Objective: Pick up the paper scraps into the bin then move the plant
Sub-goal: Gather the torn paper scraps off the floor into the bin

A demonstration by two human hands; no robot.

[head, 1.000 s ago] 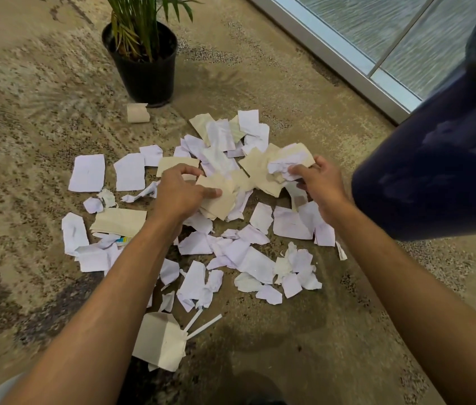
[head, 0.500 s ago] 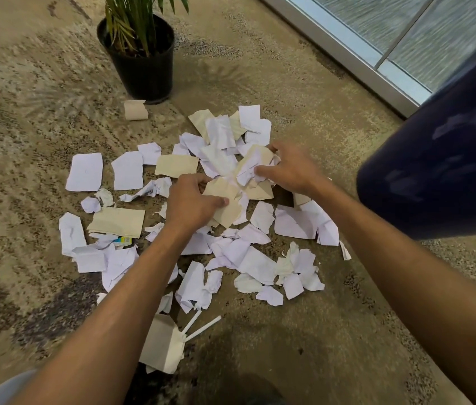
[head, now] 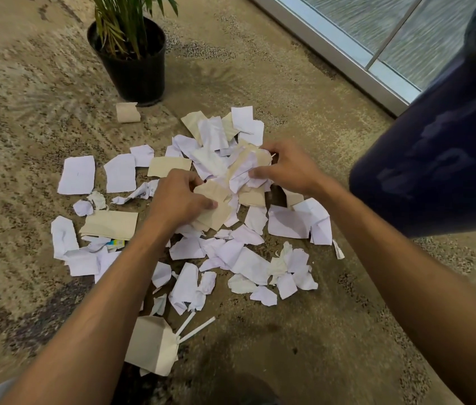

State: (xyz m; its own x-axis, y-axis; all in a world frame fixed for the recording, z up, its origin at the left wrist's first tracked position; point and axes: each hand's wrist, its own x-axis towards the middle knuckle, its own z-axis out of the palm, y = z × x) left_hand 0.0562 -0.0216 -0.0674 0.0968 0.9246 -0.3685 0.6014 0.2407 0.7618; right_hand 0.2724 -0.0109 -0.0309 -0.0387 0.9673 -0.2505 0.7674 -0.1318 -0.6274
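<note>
Several white and tan paper scraps (head: 239, 258) lie scattered over the patterned carpet. My left hand (head: 178, 200) is closed on a tan scrap and other pieces at the pile's middle. My right hand (head: 289, 171) grips a crumpled bunch of white and tan scraps just to the right of it, and the two bunches touch. The plant (head: 131, 51) stands upright in a black pot at the top, beyond the pile. A dark blue bin (head: 441, 159) fills the right side, close to my right forearm.
A folded tan card with two white strips (head: 154, 346) lies near me. A small tan roll of paper (head: 127, 112) rests by the pot. A metal-framed glass wall (head: 377, 42) runs along the upper right. Carpet (head: 20, 92) stretches to the left.
My right hand has swept left with its scraps towards my left hand, so both bunches have come together at the pile's middle. The view has shifted slightly.
</note>
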